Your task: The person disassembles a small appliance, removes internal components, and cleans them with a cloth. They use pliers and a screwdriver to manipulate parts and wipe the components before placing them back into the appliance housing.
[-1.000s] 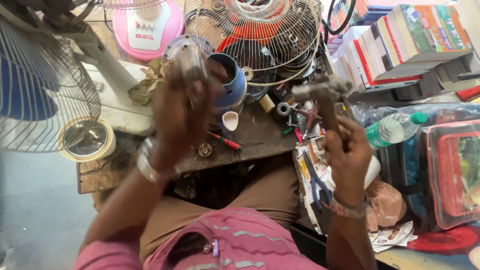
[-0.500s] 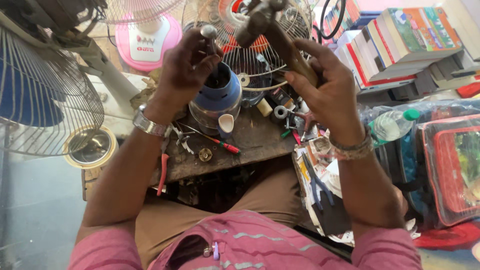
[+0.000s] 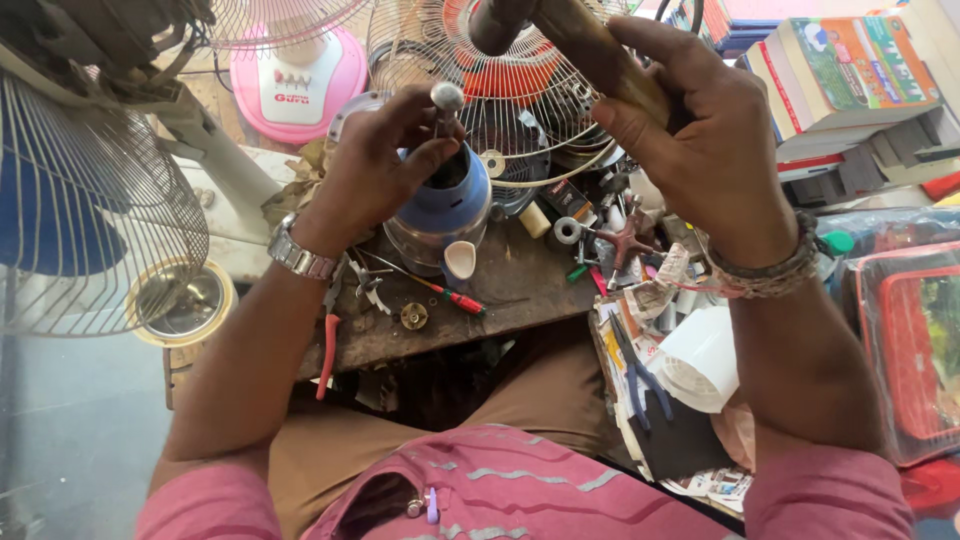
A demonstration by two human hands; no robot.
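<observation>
Left hand [image 3: 375, 165] curled over top of blue motor housing [image 3: 445, 205], thumb and forefinger pinched narrow on a short metal pin [image 3: 445, 100] with rounded head, pin upright above housing's open top; metal watch [image 3: 298, 252] on that wrist. Right hand [image 3: 705, 140] raised higher, closed in full grip around wooden handle of hammer [image 3: 580, 40], dark head up near top edge of view, tilted toward the pin; beaded bracelet [image 3: 765, 275] at wrist. Housing standing on worn wooden workbench [image 3: 500, 300], just in front of person's lap, wire fan guard [image 3: 510, 90] directly behind it. On bench near housing: red-handled screwdriver [image 3: 440, 290], small brass fitting [image 3: 413, 316], white cup-shaped part [image 3: 459, 260] touching housing's base; red-handled pliers [image 3: 327, 350] hanging off bench's near edge. Larger fan cage [image 3: 90, 210] at far left; pink fan base [image 3: 300, 75] behind; stacked books [image 3: 850, 70] at upper right; red-lidded plastic box [image 3: 915, 350] at right edge.
</observation>
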